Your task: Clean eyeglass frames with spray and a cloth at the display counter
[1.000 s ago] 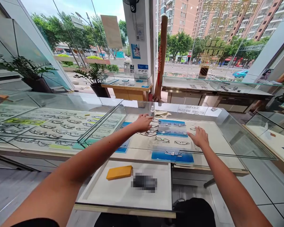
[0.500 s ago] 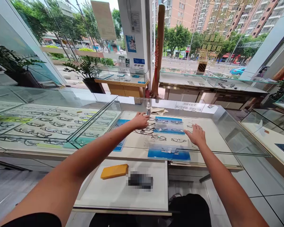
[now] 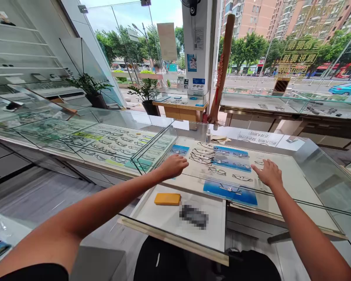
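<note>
My left hand (image 3: 175, 166) is over the glass counter, left of a bunch of eyeglasses (image 3: 201, 157) with dark temples. Its fingers are curled together, and no object shows in them. My right hand (image 3: 269, 173) lies on the glass top with its fingers apart and holds nothing. Beneath it is a pair of eyeglasses (image 3: 259, 162). Between my hands, more eyeglasses (image 3: 217, 171) lie in the case, some on blue cards (image 3: 236, 196). A small spray bottle (image 3: 208, 136) stands behind the bunch, beside a beige cloth (image 3: 220, 138).
A pulled-out white drawer (image 3: 160, 218) in front of me holds an orange case (image 3: 167, 199) and a blurred dark object (image 3: 193, 216). Rows of eyeglasses (image 3: 117, 142) fill the left glass case. A wooden post (image 3: 222, 66) and potted plants (image 3: 148, 93) stand farther back.
My left hand has moved back and away from the spray bottle and the bunched eyeglasses. My right hand stays over the case's right part. The view has turned left.
</note>
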### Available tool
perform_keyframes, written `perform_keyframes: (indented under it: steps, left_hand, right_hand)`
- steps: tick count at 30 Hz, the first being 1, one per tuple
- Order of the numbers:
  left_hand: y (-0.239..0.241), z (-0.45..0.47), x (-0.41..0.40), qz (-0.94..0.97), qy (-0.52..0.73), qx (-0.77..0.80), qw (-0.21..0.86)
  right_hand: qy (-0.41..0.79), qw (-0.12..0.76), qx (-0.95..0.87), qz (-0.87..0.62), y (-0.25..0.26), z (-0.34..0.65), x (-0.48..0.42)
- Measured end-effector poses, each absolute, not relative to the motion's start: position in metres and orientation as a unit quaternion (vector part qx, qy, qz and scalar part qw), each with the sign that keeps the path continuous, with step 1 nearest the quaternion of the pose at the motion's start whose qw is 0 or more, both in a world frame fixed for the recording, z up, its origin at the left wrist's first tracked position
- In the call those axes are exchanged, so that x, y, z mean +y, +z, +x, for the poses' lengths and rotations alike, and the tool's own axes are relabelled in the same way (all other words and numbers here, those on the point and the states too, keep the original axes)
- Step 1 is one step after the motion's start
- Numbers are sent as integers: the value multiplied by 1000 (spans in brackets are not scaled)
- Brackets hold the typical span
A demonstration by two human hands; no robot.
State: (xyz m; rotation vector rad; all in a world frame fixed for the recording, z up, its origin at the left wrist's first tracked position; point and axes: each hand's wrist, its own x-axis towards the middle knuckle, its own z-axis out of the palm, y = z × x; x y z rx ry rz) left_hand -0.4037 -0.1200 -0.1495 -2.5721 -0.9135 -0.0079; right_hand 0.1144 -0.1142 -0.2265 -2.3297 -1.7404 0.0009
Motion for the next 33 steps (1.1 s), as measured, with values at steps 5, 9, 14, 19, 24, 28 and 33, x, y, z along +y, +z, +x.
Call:
perform_keyframes:
  steps: [5, 9, 14, 19, 24, 28, 33]
  left_hand:
    - [-211, -481, -163, -930, 65, -318, 173]
    - [-240, -508, -183, -925, 88, -331, 165]
    - [-260, -505, -186, -921, 104, -343, 154]
    - [-278, -499, -175, -911, 141, -370, 112]
    - [-285, -503, -162, -887, 160, -425, 85]
    - [-287, -503, -151, -869, 169, -461, 65]
    - [-291, -502, -143, -854, 171, -489, 43]
  right_hand:
    - [-4, 124, -601, -789, -227, 118, -114]
    - [-4, 126, -603, -788, -225, 119, -115]
    - [8, 123, -604, -787, -219, 119, -119]
    - [16, 110, -597, -794, -214, 119, -121]
    - [12, 104, -596, -796, -212, 120, -123]
    - [16, 106, -594, -797, -210, 120, -125]
    - [13, 112, -595, -796, -208, 119, -125]
